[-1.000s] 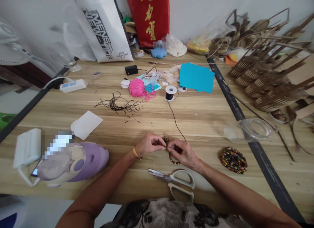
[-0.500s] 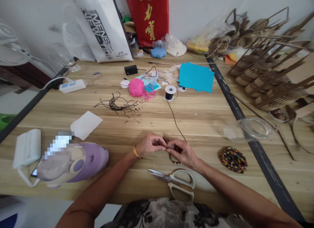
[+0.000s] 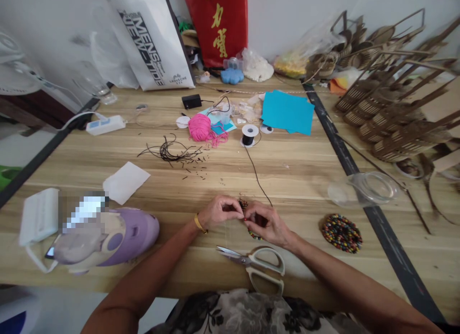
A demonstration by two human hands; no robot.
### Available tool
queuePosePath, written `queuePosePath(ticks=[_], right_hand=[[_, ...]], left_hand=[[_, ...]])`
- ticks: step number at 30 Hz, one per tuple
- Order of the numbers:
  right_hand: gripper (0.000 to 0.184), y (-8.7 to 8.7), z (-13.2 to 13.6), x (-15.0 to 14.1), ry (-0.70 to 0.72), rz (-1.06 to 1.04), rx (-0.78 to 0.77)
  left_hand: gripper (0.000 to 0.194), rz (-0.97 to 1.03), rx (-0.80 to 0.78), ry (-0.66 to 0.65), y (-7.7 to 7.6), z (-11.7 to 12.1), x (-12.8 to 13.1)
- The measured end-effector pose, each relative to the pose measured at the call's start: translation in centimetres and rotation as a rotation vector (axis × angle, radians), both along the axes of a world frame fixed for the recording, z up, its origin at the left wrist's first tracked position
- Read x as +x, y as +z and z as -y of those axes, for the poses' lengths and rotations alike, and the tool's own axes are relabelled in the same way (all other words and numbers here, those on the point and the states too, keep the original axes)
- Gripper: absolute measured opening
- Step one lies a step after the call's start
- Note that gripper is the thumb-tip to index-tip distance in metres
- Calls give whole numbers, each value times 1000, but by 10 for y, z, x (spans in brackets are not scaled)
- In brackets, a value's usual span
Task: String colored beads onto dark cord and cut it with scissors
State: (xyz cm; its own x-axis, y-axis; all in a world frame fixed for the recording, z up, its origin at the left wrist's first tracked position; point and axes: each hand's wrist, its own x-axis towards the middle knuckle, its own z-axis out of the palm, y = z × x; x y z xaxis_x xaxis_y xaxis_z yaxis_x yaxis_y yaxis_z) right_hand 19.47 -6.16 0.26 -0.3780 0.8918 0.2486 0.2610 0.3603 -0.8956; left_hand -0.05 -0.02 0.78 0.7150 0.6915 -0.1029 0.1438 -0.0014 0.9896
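Both hands meet at the near middle of the wooden table (image 3: 294,180). My left hand (image 3: 220,211) is pinched shut, with a gold bangle on its wrist. My right hand (image 3: 265,223) is curled shut right beside it. Between the fingertips sits a string of small coloured beads (image 3: 244,205), and a loop of it shows under my right hand. A thin black cord (image 3: 257,177) runs from the hands up to a black spool (image 3: 249,135).
White-handled scissors (image 3: 258,264) lie just below the hands. A pile of coloured beads (image 3: 341,233) and a clear lid (image 3: 366,189) are at right. A purple bag (image 3: 108,236), white paper (image 3: 125,181), cord scraps (image 3: 172,153), pink yarn (image 3: 201,128), blue sheets (image 3: 287,112) and wooden frames (image 3: 391,113) surround.
Both hands stay at the same spot. The right hand has shifted slightly over the bead loop, so less of the loop shows below it.
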Motion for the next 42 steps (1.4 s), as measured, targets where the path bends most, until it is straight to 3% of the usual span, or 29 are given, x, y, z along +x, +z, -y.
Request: queuePosePath(ticks=[5, 12, 18, 22, 29, 42], right_hand=[[23, 4, 1, 1, 28, -60, -29], [21, -9, 5, 2, -47, -138, -236], [17, -6, 3, 2, 2, -88, -158], [28, 1, 0, 3, 74, -123, -79], [25, -8, 4, 2, -27, -133, -285], [20, -7, 0, 2, -82, -79, -191]], left_hand=[[26, 35, -12, 77, 4, 0, -2], [23, 46, 86, 68, 0, 2, 3], [24, 33, 90, 78, 1, 3, 4], [25, 32, 72, 101, 2, 3, 2], [22, 44, 108, 77, -2, 3, 3], [18, -20, 103, 83, 2, 4, 2]])
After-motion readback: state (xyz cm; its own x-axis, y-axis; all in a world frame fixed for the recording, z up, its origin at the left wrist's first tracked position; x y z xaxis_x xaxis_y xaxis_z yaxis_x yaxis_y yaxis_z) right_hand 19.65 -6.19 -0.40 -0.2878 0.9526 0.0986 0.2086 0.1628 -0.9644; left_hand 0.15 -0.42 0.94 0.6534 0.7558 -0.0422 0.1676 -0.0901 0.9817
